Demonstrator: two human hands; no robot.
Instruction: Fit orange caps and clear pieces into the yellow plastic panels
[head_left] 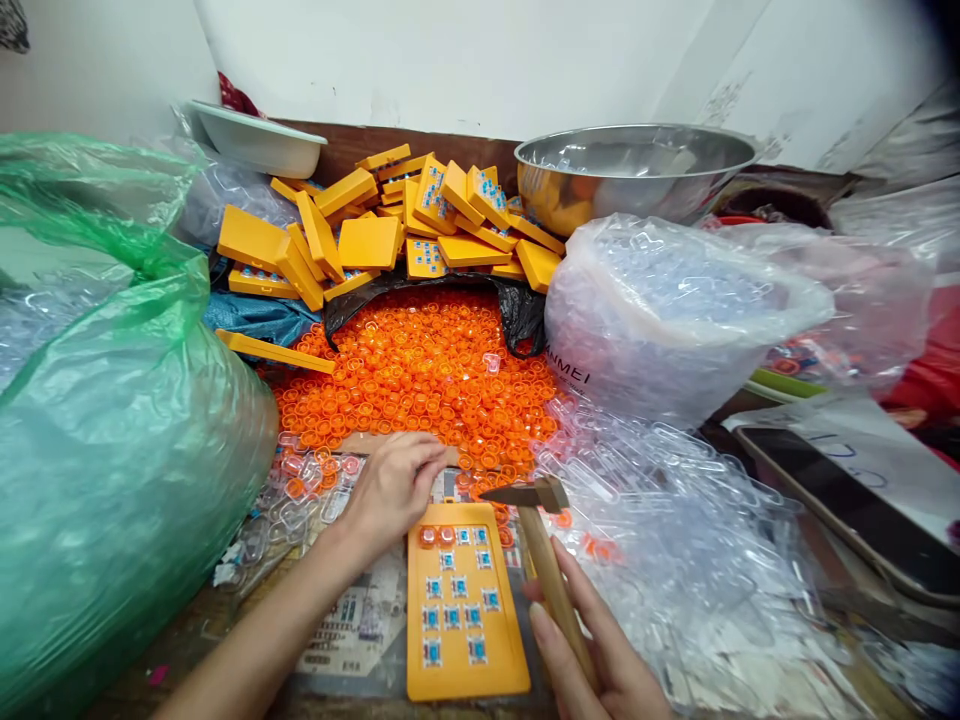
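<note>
An orange plastic tray [463, 640] with several small blue-and-white parts and two orange caps in its slots lies flat in front of me. My left hand [394, 485] rests just above the tray's top left corner, its fingers curled at the edge of a big heap of orange caps [420, 375]; whether it pinches a cap I cannot tell. My right hand [592, 650] grips the wooden handle of a small hammer [541, 535], whose metal head hovers over the tray's top right corner.
A stack of orange trays [375, 225] lies at the back. A steel bowl [637, 165] and a white bowl [259, 140] stand by the wall. A green plastic bag [112, 420] fills the left; clear bags [667, 310] and loose clear plastic pieces [675, 540] lie right.
</note>
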